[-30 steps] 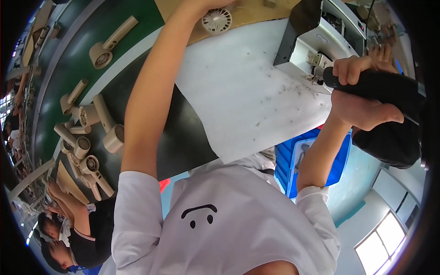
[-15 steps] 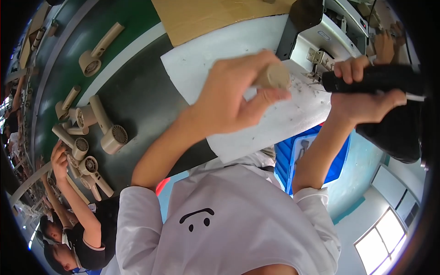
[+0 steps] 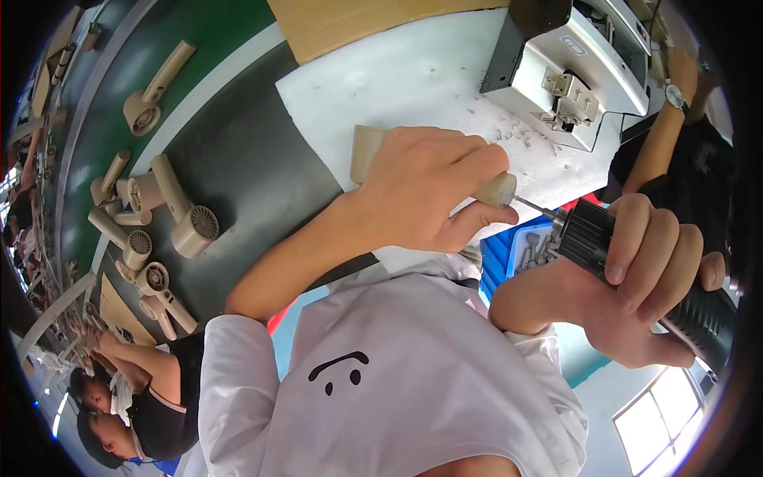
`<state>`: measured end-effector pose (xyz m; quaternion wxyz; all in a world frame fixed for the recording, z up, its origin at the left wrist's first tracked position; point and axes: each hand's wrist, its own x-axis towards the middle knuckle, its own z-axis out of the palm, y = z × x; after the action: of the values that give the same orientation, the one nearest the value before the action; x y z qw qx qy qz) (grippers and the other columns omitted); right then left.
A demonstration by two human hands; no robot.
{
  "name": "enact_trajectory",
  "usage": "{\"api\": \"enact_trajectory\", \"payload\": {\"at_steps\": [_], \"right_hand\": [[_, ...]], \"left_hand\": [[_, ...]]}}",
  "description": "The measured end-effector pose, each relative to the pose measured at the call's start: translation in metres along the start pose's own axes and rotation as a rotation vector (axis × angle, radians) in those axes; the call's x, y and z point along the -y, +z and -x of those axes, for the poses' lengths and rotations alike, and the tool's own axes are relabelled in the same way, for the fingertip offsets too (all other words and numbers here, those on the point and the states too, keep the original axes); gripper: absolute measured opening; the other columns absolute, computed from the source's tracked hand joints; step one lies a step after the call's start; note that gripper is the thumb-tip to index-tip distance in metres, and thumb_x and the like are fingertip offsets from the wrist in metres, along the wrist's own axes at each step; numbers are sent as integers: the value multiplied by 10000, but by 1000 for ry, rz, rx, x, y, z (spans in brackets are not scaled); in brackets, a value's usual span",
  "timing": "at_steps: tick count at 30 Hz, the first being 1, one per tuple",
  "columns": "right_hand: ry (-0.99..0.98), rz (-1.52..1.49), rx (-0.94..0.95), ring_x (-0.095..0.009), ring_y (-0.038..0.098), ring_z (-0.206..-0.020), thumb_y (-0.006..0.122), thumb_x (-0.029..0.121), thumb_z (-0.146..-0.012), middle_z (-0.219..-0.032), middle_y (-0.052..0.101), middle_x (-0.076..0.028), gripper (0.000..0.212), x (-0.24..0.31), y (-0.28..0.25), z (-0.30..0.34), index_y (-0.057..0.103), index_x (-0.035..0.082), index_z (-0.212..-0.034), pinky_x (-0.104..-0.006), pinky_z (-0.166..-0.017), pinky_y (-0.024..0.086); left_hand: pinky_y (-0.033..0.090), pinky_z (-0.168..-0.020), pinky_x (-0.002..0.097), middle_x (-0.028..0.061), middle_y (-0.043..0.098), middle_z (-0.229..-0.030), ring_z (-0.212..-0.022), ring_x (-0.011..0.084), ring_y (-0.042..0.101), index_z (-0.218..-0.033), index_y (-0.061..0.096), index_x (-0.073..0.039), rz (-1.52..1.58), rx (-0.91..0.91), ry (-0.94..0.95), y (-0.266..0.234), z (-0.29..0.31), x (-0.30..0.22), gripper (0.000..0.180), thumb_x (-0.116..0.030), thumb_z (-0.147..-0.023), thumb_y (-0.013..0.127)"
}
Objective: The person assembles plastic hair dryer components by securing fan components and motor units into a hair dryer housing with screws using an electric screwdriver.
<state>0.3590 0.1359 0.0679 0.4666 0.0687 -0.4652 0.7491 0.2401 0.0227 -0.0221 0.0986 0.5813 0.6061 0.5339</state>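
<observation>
— Now, what is seen to have changed since half a second ago?

— The beige handle piece has been brought lower and nearer the black electric screwdriver; the bit is now set against the piece's round end, where before a gap was left between them.

— How are the hands placed?

— The left hand is closed around the beige piece, held up above the white bench. The right hand is wrapped tightly round the screwdriver's body.

— What is hidden or hard to make out?

— Most of the beige piece is covered by the fingers, and the screwdriver's rear is cut off at the rim. The contents of the blue bin are barely made out.

— And round about?

— A grey metal machine is stood on the bench, with small chips scattered beside it. Beige hair-dryer shells are laid on the dark belt at the left, where another person's arms are seen.
</observation>
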Motion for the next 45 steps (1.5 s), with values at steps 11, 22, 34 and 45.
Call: {"api": "enact_trajectory", "payload": {"at_steps": [11,22,34,45], "right_hand": [[85,-4,64,-56,470,-525,581,485,-825,-611,504,55,483,-3,-16,-1,550,51,-1034,-211,-526,360],[159,-42,74,-65,470,-507,565,524,-832,-598,510,52,514,-8,-19,-2,571,52,-1037,-214,-510,361],[-31,224,-15,-152,421,-552,305,858,-730,-633,457,-24,813,-11,-87,-35,584,137,-983,-322,-568,352],[96,432,33,-213,407,-527,125,896,-724,-640,468,-111,917,-48,-117,-54,480,88,-969,-345,-539,381]], "left_hand": [[376,-455,293,38,547,-626,-486,223,483,-768,591,-57,-4,38,-33,5,0,2,301,-282,-717,783],[381,-455,308,45,542,-623,-485,239,487,-769,584,-50,9,36,-37,8,-3,3,310,-281,-705,780],[364,-437,294,38,546,-606,-474,222,481,-764,574,-68,-11,84,-64,9,-7,3,318,-284,-695,796],[346,-413,286,33,525,-575,-448,208,459,-757,572,-71,-31,69,-65,6,-12,4,336,-341,-738,772]]}}
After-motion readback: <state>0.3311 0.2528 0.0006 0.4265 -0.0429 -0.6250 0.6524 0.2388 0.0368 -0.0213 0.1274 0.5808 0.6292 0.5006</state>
